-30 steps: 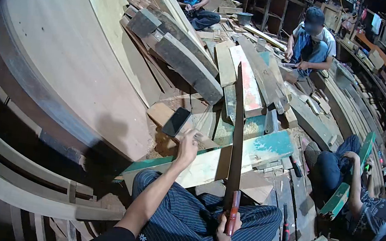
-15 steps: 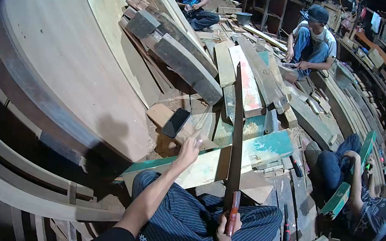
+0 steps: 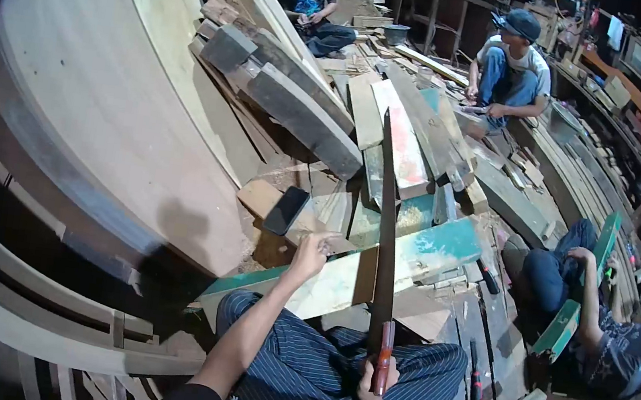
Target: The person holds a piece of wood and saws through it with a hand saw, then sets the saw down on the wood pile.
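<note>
My right hand (image 3: 376,377) is closed around the red-brown handle of a hand saw (image 3: 385,249) over my lap. The long dark blade points up and away from me, its tip above the stacked boards. My left hand (image 3: 310,257) is raised over a long board (image 3: 435,251) with patchy green and pale paint, which lies across in front of my knees. Its fingers are partly stretched out with nothing visible in them. Just beyond that hand, a black phone (image 3: 286,210) rests on a small wooden block (image 3: 259,197).
A large curved wooden panel (image 3: 106,107) rises on the left. Thick timbers (image 3: 300,112) and loose boards pile up ahead. Two people sit at the back; another person (image 3: 614,336) at right holds a green piece of wood (image 3: 560,329). A red-and-black tool (image 3: 475,382) lies right of my knee.
My left hand has lowered slightly and its fingers have drawn in a little. The saw stays in my right hand. The view has shifted slightly.
</note>
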The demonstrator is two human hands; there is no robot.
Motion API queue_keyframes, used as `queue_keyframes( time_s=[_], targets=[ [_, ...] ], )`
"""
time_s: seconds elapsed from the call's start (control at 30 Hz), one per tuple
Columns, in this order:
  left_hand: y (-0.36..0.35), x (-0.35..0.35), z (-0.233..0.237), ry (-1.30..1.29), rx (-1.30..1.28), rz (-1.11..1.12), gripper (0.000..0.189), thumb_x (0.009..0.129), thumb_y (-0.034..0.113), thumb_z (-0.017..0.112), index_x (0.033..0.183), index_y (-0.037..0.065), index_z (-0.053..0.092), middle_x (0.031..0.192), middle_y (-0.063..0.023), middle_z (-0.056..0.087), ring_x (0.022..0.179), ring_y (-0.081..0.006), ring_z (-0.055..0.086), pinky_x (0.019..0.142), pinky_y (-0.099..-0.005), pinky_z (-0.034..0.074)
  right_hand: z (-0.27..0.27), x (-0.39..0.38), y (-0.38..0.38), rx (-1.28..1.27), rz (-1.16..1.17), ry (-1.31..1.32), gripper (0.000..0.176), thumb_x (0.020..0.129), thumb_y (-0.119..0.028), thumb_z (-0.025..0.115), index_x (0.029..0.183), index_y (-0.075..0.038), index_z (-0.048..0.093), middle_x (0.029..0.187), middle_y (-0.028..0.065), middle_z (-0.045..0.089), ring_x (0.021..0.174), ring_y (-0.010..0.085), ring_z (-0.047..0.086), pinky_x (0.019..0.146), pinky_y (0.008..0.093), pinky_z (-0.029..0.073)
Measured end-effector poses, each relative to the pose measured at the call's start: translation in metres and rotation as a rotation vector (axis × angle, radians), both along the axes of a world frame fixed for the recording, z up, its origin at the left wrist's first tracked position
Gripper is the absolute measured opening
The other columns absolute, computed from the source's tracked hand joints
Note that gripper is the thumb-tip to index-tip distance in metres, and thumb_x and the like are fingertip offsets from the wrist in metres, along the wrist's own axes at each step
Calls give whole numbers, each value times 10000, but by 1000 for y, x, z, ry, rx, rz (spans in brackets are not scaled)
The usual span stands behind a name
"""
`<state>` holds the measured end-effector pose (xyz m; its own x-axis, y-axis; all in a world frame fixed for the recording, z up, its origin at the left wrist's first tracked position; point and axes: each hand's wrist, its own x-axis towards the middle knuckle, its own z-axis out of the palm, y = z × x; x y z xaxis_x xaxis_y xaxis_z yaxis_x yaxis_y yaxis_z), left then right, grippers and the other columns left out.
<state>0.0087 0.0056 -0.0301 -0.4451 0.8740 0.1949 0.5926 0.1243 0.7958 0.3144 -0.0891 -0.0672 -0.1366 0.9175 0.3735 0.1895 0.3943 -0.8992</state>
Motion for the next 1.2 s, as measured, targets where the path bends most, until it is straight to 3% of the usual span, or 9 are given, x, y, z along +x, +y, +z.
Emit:
queue_keyframes(
  time_s=[0.03,0.13,0.27,0.53,0.67,0.77,0.87,1.07,1.2],
  targets=[
    [3,1,-5,-84,123,-12,554,723,-169,435,1143,63,711,653,-123,606,641,-153,595,612,-301,471,0,0,-1,-23,7,11,111,765,-76,676,819,-15,601,643,132,585,531,285,610,556,357,478],
    [1,-4,-5,-33,-28,-29,544,728,-167,427,1139,52,708,670,-119,622,655,-154,604,630,-293,482,3,0,-1,-49,17,30,98,774,-74,671,816,-15,605,648,132,588,537,277,615,555,345,478],
    [0,2,-5,-86,52,1,519,755,-159,438,1148,52,704,680,-126,626,670,-156,608,638,-301,486,3,0,-1,-26,4,19,95,777,-73,669,818,-11,611,648,126,589,541,266,620,551,334,476],
    [-1,1,0,-56,-10,-8,496,739,-147,454,1099,64,723,695,-189,639,675,-219,644,668,-328,505,5,-1,-1,-34,4,31,106,780,-94,663,817,-10,612,644,120,591,527,248,607,546,331,469],
    [0,0,-4,-44,-6,-1,426,778,-117,519,1112,59,715,615,-100,560,608,-120,532,579,-303,441,-6,2,-1,-72,20,42,115,775,-97,668,824,-12,609,647,118,592,534,253,613,554,333,475],
    [1,-2,-9,-22,11,1,396,807,-112,533,1116,60,712,633,-115,570,617,-116,534,585,-305,443,-2,2,-1,-46,6,4,118,777,-100,669,827,-13,608,652,119,596,541,256,618,563,338,482],
    [8,-7,-35,-59,123,-11,362,846,-90,562,1138,70,704,663,-136,587,627,-130,543,596,-314,449,7,-1,-2,-28,-20,-15,116,779,-100,670,827,-15,609,655,118,596,540,259,615,566,341,482],
    [-2,8,16,-59,-47,9,384,892,-63,570,1239,79,655,707,-162,647,645,-183,606,642,-334,483,5,0,-1,-19,6,14,121,781,-104,675,834,-14,614,667,120,604,547,267,612,567,340,475],
    [-1,6,4,-99,8,3,430,894,-65,571,1298,77,613,932,-193,708,718,-194,649,700,-331,509,7,1,-3,-90,8,9,123,782,-109,671,838,-13,619,679,124,612,560,266,619,569,340,474]
  ],
)
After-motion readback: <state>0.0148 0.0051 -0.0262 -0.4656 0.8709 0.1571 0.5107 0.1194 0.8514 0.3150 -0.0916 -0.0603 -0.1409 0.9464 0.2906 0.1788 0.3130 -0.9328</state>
